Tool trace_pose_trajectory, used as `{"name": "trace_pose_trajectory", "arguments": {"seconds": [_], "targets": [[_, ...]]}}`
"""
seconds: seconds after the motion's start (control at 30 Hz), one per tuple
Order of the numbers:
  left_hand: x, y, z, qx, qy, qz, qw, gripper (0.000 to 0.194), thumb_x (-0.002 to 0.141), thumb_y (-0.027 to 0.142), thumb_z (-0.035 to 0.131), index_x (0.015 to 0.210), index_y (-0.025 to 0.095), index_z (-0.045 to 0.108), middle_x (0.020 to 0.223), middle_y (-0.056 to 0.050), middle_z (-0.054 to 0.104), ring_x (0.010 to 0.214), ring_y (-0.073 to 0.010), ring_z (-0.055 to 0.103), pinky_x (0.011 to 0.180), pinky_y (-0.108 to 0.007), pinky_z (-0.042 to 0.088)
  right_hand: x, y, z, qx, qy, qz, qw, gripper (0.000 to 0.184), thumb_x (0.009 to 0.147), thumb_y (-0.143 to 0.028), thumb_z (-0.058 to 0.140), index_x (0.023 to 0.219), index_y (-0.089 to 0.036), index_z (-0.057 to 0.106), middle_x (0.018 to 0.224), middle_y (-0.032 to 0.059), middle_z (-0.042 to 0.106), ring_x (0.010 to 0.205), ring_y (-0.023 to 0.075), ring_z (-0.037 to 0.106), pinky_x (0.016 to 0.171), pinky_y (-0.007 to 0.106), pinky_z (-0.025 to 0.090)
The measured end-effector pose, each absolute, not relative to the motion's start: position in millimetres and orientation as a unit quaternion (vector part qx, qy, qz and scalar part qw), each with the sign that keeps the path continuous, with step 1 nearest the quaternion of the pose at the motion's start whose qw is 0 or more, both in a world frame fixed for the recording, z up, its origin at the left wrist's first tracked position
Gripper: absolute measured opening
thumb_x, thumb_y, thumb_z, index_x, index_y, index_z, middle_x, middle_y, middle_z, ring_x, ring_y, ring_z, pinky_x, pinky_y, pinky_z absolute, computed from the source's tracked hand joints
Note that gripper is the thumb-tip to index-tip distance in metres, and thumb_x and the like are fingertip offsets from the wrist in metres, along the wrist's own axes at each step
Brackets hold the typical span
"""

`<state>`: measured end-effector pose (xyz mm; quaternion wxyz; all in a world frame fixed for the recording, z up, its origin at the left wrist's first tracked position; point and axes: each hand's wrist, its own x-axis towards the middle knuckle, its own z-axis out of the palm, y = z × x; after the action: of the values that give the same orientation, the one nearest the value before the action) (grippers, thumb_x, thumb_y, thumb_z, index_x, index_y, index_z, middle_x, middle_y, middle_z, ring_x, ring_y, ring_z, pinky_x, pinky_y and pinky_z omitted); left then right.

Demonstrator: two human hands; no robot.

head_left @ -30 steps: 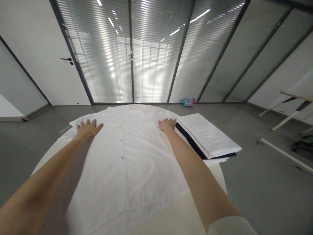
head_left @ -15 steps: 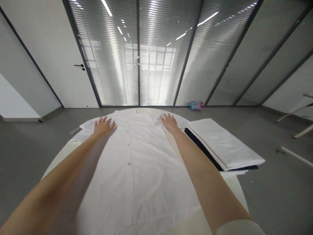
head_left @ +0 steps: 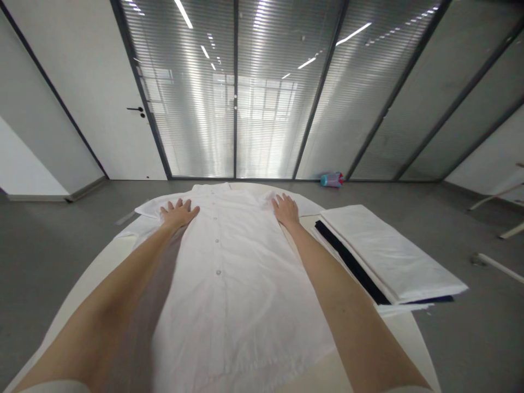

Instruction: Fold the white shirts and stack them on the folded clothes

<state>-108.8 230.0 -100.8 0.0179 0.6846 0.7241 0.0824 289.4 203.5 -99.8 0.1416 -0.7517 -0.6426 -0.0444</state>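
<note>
A white short-sleeved button-up shirt (head_left: 245, 273) lies spread out, front side up, on a round pale table (head_left: 92, 273). Its collar points away from me and a row of buttons runs down the front. My left hand (head_left: 178, 214) rests flat near the shirt's left-hand sleeve, fingers spread. Over by the other sleeve, my right hand (head_left: 286, 210) also lies on the fabric with its fingers outstretched. Neither hand grips the cloth. My forearms cover parts of both side edges of the shirt.
Right of the shirt is a stack of folded cloth, a white folded piece (head_left: 388, 254) over a dark one (head_left: 352, 265), overhanging the table edge. A blue and pink container (head_left: 331, 180) lies on the floor by the glass wall. Pale furniture legs (head_left: 501, 270) stand at the right.
Both hands stay on the shirt by the sleeves, with only slight shifts. The view has moved a little, and the folded stack appears farther right and lower.
</note>
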Motion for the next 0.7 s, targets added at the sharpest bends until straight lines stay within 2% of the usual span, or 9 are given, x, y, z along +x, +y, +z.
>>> {"name": "trace_pose_trajectory", "arguments": {"seconds": [0.07,0.2,0.3,0.37,0.47,0.57,0.7], "targets": [[-108,226,-102,0.688,0.716,0.115,-0.016,0.070,0.093,0.064,0.033,0.144,0.021,0.052,0.160,-0.016,0.033,0.146,-0.0510,0.021,0.110,-0.073,0.018,284,198,-100,-0.737,-0.666,-0.017,0.117,0.064,0.103,-0.057,0.014,0.152,-0.027,0.041,0.161,0.0103,0.032,0.146,0.0305,0.030,0.117,0.050,0.023],[-95,205,-97,0.723,0.650,0.208,-0.110,0.055,0.097,0.046,0.038,0.136,0.015,0.060,0.155,-0.014,0.043,0.147,-0.0363,0.030,0.119,-0.056,0.021,277,183,-98,-0.738,-0.671,0.018,0.076,0.066,0.102,-0.062,0.017,0.156,-0.028,0.034,0.162,0.0118,0.029,0.147,0.0342,0.027,0.117,0.056,0.021],[-84,171,-92,0.784,0.579,0.207,-0.081,0.048,0.098,0.044,0.041,0.128,0.017,0.067,0.147,-0.011,0.054,0.142,-0.0312,0.042,0.119,-0.049,0.028,270,168,-89,-0.731,-0.676,-0.017,0.094,0.065,0.103,-0.057,0.019,0.156,-0.022,0.033,0.164,0.0127,0.024,0.149,0.0330,0.024,0.119,0.052,0.018],[-83,138,-91,0.830,0.523,0.188,-0.044,0.048,0.098,0.045,0.044,0.131,0.019,0.066,0.147,-0.009,0.054,0.140,-0.0302,0.045,0.117,-0.047,0.033,261,154,-82,-0.703,-0.703,-0.036,0.102,0.064,0.104,-0.055,0.019,0.156,-0.020,0.032,0.165,0.0120,0.021,0.150,0.0311,0.021,0.121,0.049,0.015],[-97,78,-96,0.870,0.464,0.165,-0.010,0.051,0.096,0.050,0.048,0.139,0.024,0.060,0.152,-0.008,0.049,0.143,-0.0309,0.041,0.118,-0.050,0.032,248,131,-79,-0.644,-0.758,-0.034,0.094,0.067,0.103,-0.058,0.019,0.157,-0.020,0.030,0.166,0.0110,0.018,0.152,0.0292,0.017,0.122,0.046,0.012],[-127,18,-103,0.876,0.461,0.143,0.008,0.053,0.097,0.053,0.048,0.143,0.029,0.055,0.155,-0.006,0.044,0.146,-0.0306,0.037,0.120,-0.053,0.029,242,110,-86,-0.611,-0.789,0.004,0.065,0.072,0.101,-0.063,0.019,0.158,-0.020,0.030,0.166,0.0130,0.019,0.152,0.0317,0.017,0.122,0.048,0.013],[-168,-41,-108,0.875,0.468,0.124,0.018,0.054,0.099,0.047,0.046,0.151,0.030,0.044,0.157,-0.005,0.040,0.147,-0.0273,0.034,0.121,-0.050,0.028,246,93,-98,-0.622,-0.782,0.039,0.030,0.071,0.101,-0.063,0.019,0.157,-0.020,0.032,0.165,0.0131,0.021,0.152,0.0324,0.016,0.121,0.050,0.015]]}}
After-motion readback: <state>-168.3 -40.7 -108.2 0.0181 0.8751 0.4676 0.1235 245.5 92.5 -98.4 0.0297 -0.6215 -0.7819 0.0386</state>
